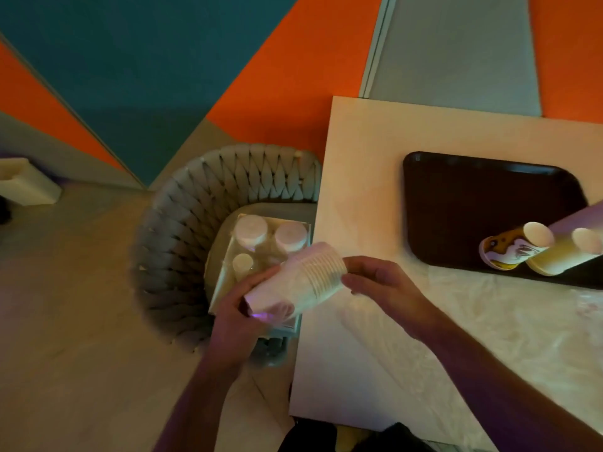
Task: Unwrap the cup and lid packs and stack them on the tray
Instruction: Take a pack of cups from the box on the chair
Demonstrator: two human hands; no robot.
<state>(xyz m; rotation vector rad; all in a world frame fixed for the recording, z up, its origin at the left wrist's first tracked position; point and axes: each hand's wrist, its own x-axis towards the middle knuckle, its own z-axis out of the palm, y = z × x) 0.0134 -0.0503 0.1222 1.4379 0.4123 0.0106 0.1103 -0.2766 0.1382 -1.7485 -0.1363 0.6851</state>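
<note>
You work over the pale square table (375, 190), at its left edge, beside a grey woven basket chair (182, 230) that carries a clear-wrapped pack of white lids (261, 243). Toward the table's far right corner lies the dark brown rectangular tray (473, 203), and across its right near corner lie sleeves of stacked paper cups (535, 252), cut off by the picture's right edge. Crinkled clear wrapping (489, 321) lies on the table near the tray's near edge.

Your left hand (241, 308) curls round the base end of a nested stack of pale paper cups (300, 278), held tilted above the table's left edge; your right hand (381, 282) pinches at its rim end.

The stack is likely light, thin-walled and easily crushed, so hold it round the sides. Whether any film still covers it is hard to make out.
</note>
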